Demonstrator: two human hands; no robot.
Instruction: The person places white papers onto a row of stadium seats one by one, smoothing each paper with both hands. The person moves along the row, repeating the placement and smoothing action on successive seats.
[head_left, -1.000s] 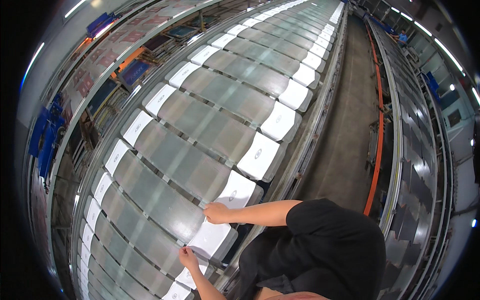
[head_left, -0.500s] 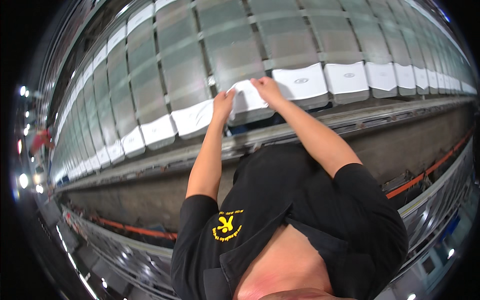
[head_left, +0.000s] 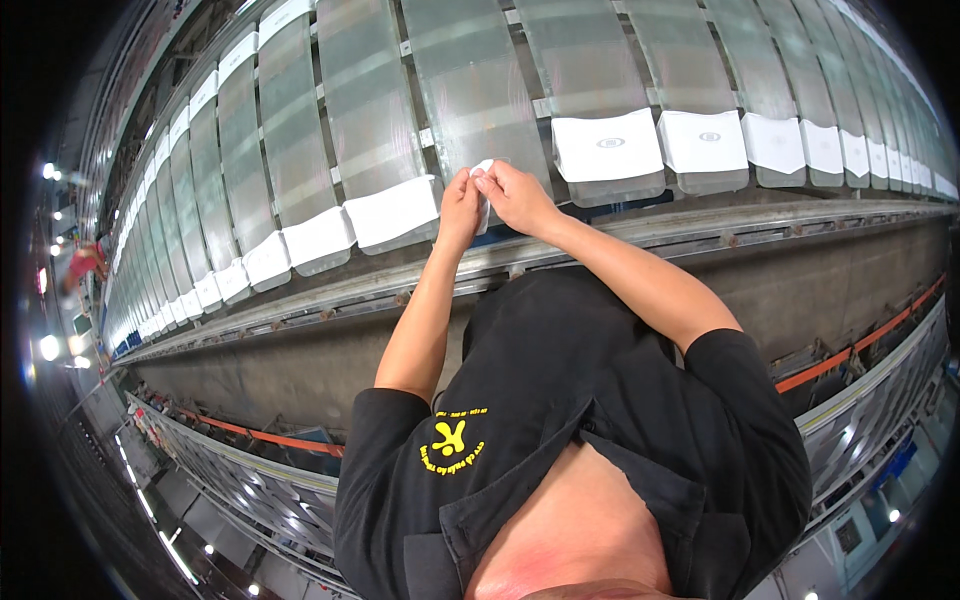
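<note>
Over nearest end of long flat grey-green panel (head_left: 472, 90): thin white fabric-like piece (head_left: 482, 168), bunched, mostly hidden; my left hand (head_left: 460, 206) and right hand (head_left: 519, 198) both curled closed on it. Probably light, limp, easily creased; best held by opposite edges.

Cloth pieces (head_left: 610, 160) on panels (head_left: 475, 95) — rail (head_left: 720, 228) alongside

The left hand (head_left: 460, 210) and right hand (head_left: 520, 198) hide most of the thin white fabric-like piece (head_left: 484, 165) between them. Beyond the hands, the upper edge crops the long grey-green flat panels (head_left: 470, 85); far left of them, a red-clothed person (head_left: 86, 263) is blurred.
</note>
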